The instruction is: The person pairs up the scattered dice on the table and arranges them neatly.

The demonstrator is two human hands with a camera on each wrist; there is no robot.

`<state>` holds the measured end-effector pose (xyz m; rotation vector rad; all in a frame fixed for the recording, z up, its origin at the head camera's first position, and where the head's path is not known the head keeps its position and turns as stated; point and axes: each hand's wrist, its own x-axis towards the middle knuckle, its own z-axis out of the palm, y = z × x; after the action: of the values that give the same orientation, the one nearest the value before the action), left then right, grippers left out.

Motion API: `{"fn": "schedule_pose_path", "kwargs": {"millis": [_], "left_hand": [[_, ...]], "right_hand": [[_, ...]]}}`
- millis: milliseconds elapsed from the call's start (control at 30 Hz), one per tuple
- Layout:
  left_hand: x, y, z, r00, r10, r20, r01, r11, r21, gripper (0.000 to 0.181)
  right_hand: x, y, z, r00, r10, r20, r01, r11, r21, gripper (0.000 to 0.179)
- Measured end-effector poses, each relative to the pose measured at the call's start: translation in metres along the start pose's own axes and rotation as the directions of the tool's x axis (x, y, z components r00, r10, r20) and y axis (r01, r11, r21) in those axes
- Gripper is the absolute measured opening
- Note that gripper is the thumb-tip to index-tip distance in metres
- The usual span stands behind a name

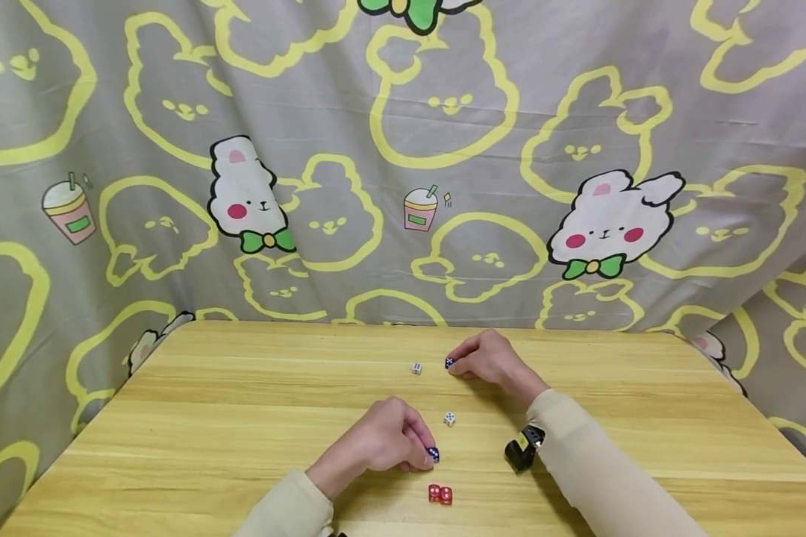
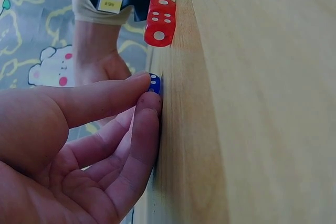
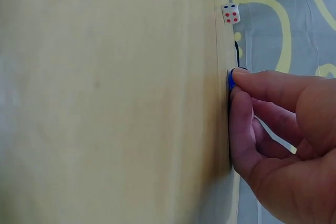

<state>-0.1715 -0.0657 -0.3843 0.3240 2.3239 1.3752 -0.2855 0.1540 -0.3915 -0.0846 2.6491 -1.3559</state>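
My left hand [image 1: 391,436] pinches a blue die [image 1: 433,453] between thumb and fingertips, low at the tabletop; the left wrist view shows the same blue die [image 2: 154,83] at the fingertips. Farther back, my right hand [image 1: 492,359] pinches another blue die [image 1: 449,362], mostly covered by the fingers in the right wrist view. Left of that die sits a white die [image 1: 416,368]. A second white die [image 1: 449,419] lies between the two hands. Two red dice [image 1: 440,494] stand side by side, touching, nearer to me than the left hand.
The wooden table [image 1: 242,418] runs back to a grey patterned curtain [image 1: 349,224]. A black wrist camera mount [image 1: 524,449] sticks out from the right sleeve, above the tabletop.
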Motion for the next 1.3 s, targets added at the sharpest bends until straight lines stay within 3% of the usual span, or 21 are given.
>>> {"fn": "schedule_pose_path", "kwargs": {"millis": [933,1300], "left_hand": [[-0.001,0.000,0.001,1.000,-0.001,-0.001,0.001,1.000,0.011,0.018],[-0.001,-0.001,0.000,1.000,0.009,-0.004,-0.009,1.000,0.005,0.018]], "right_hand": [[-0.008,-0.003,-0.001,1.000,0.024,-0.012,-0.023,0.998,0.065,0.014],[-0.021,-0.010,-0.006,0.998,0.001,-0.055,-0.001,1.000,-0.003,0.014]]}}
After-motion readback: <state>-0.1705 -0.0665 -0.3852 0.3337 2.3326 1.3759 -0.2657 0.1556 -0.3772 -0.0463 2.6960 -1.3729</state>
